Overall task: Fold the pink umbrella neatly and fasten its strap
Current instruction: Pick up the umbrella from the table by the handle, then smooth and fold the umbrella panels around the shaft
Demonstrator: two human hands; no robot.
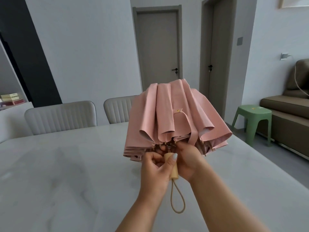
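Left hand [153, 168] is gripping the wooden handle [172, 166]; right hand [187, 159] fingers, curled beside it, are gathering rib tips. Pink umbrella [175, 114] canopy: light, floppy, probably slippery; strap [192, 131] is hanging loose.

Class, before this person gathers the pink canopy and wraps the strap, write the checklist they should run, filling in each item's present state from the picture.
1. Handle gripped: ok, left hand curls round it.
2. Right hand at the rib tips: ok.
3. Canopy pleats flat and even: not ok, they flare out loosely.
4. Strap free to wrap: ok, it hangs loose, unfastened.
5. Shaft fully collapsed: cannot tell, hidden.
6. Wrist loop clear of the folds: ok, it dangles below.
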